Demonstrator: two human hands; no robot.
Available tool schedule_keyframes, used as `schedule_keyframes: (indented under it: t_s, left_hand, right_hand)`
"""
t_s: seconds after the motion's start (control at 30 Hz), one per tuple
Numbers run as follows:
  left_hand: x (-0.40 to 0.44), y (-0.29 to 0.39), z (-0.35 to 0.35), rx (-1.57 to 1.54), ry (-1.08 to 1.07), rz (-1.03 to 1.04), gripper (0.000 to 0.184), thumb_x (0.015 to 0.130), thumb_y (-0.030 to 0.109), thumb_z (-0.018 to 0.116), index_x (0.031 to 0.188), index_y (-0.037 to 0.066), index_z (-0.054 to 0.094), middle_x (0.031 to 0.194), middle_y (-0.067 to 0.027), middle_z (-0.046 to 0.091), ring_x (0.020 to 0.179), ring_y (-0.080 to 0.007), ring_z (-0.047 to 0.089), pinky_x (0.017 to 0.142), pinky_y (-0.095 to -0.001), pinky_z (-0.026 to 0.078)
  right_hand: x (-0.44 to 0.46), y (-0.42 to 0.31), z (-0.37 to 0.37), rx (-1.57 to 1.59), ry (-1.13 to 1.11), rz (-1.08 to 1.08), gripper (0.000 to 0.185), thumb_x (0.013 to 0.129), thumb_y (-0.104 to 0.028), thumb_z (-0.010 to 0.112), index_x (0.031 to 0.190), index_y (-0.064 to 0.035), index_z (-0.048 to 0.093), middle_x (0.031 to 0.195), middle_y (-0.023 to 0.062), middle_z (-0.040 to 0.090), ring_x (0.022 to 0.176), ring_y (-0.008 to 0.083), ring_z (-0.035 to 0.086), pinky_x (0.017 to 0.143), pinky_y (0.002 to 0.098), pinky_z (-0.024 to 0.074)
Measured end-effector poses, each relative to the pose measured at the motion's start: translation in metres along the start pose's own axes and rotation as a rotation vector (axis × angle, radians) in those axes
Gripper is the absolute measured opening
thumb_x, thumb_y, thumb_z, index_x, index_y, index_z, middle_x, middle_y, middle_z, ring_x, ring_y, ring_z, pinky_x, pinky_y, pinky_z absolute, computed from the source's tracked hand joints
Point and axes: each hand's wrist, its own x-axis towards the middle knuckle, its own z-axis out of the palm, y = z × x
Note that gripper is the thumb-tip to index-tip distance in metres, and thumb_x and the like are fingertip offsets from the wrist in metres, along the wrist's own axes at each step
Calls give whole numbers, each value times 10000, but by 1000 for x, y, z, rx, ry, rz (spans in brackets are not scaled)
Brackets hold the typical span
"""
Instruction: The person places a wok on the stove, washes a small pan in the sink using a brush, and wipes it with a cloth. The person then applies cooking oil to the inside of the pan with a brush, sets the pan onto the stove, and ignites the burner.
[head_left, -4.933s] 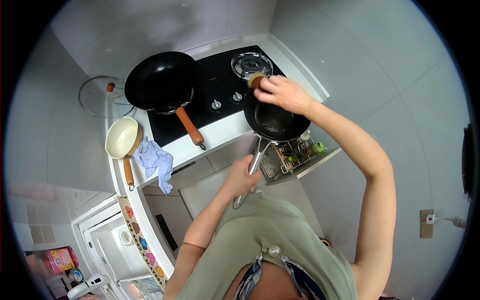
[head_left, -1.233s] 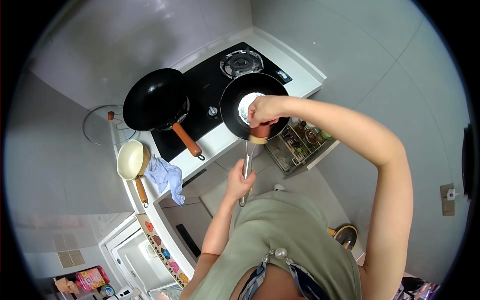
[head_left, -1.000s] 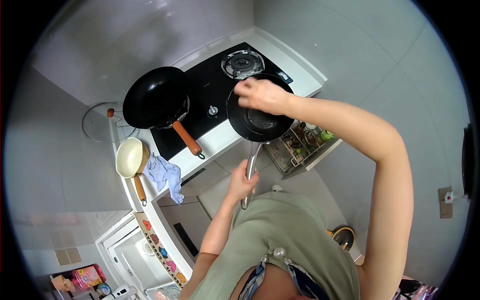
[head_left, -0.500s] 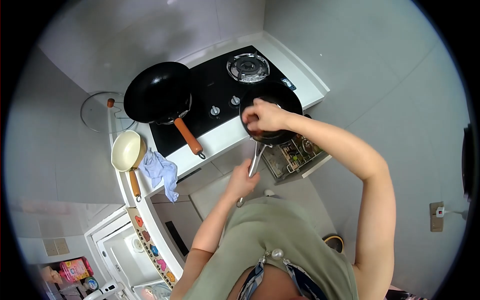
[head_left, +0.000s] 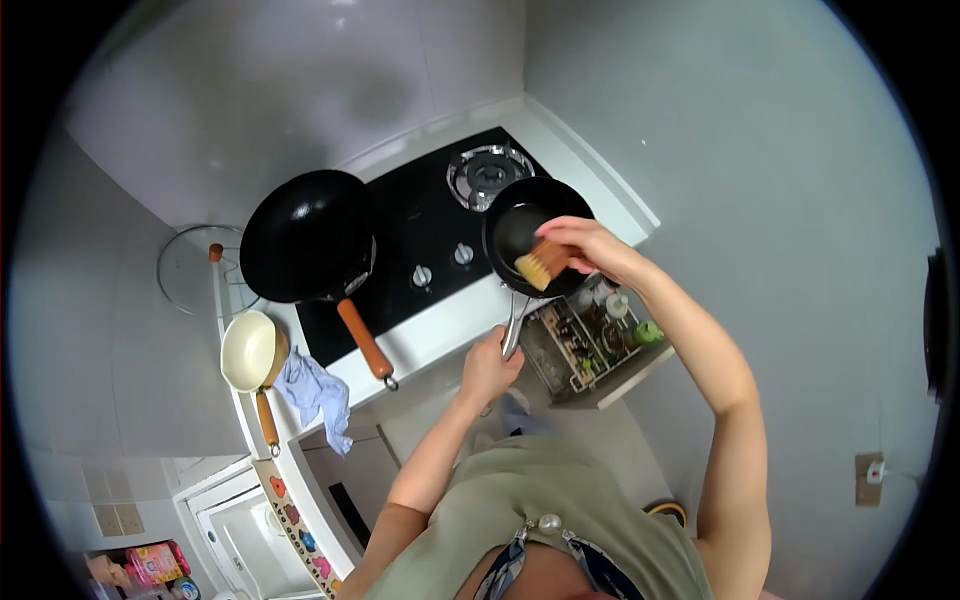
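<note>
A small black frying pan is held up at the front of the stove, its inside facing me. My left hand is closed around the pan's metal handle. In my right hand is a wooden scrub brush with pale bristles, gripped by its brown block. The bristles are over the lower part of the pan; whether they touch it I cannot tell.
A black wok with an orange-brown handle sits on the left burner of the black gas stove. Left are a cream saucepan, a blue cloth and a glass lid. Below the pan, an open drawer holds bottles and jars.
My right hand has drawn back to the right and turned, so the brush now shows clearly. The whole view has shifted, and more of the open drawer is visible.
</note>
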Motion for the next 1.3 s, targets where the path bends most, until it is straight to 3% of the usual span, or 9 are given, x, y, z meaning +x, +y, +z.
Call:
schedule_keyframes:
  t_s: [0.1, 0.13, 0.2, 0.23, 0.27, 0.83, 1.0, 1.23, 1.3]
  left_hand:
    - [50, 26, 0, -385, -41, -324, 137, 757, 94, 556, 758, -3, 458, 534, -120, 547, 425, -234, 559, 415, -340, 439]
    - [68, 29, 6, -434, 20, -326, 142, 776, 65, 541, 708, 24, 423, 514, -47, 504, 377, -115, 489, 362, -254, 389]
    - [105, 19, 23, -492, 92, -349, 138, 765, 55, 537, 708, 23, 415, 515, -57, 500, 378, -130, 489, 363, -262, 389]
    - [122, 17, 29, -517, 118, -365, 135, 764, 52, 533, 708, 22, 414, 518, -58, 500, 379, -131, 488, 365, -261, 389]
    - [139, 17, 31, -557, 133, -378, 128, 766, 50, 522, 706, 19, 413, 526, -55, 501, 380, -133, 485, 369, -260, 392]
    - [278, -13, 95, -621, 307, -491, 141, 782, 74, 554, 776, -26, 455, 550, -82, 525, 389, -154, 516, 362, -281, 419]
    - [277, -16, 105, -955, 235, -586, 212, 827, 151, 611, 836, 53, 423, 591, -20, 483, 405, -122, 464, 378, -253, 399]
    - [268, -14, 105, -1181, 133, -643, 309, 817, 329, 641, 849, 90, 448, 717, -17, 519, 543, -118, 531, 497, -246, 447]
    - [261, -22, 107, -1125, 129, -630, 390, 850, 431, 555, 1012, 92, 450, 865, -23, 520, 748, -125, 543, 675, -277, 447]
  right_hand:
    - [-6, -7, -59, 318, 184, -198, 210, 899, -241, 434, 988, -88, 548, 767, -2, 523, 436, 42, 295, 373, 176, 208]
    - [-5, -2, -79, 466, 235, -240, 216, 902, -240, 404, 968, -88, 544, 768, 2, 531, 432, 57, 304, 365, 181, 216]
    - [-5, 12, -116, 612, 327, -195, 205, 891, -255, 420, 893, -95, 549, 748, 20, 532, 466, 94, 398, 393, 210, 306]
    - [-6, 5, -108, 686, 476, -174, 206, 889, -262, 428, 859, -94, 543, 743, 22, 541, 594, 124, 514, 492, 248, 413]
    - [0, 26, -129, 676, 359, -167, 219, 886, -283, 441, 830, -95, 538, 724, 37, 553, 712, 155, 562, 589, 292, 460]
    - [39, 105, -160, 756, 314, 71, 268, 911, -303, 433, 769, -91, 516, 691, 68, 572, 693, 166, 556, 635, 279, 453]
    - [58, 123, -159, 794, 282, 92, 267, 919, -295, 422, 786, -85, 521, 700, 66, 575, 712, 170, 574, 665, 285, 467]
    - [69, 112, -134, 843, 227, 50, 266, 933, -289, 405, 839, -68, 520, 742, 57, 583, 726, 171, 575, 676, 286, 469]
    - [70, 112, -129, 844, 213, 18, 262, 940, -289, 385, 897, -66, 516, 794, 53, 587, 752, 171, 573, 680, 291, 469]
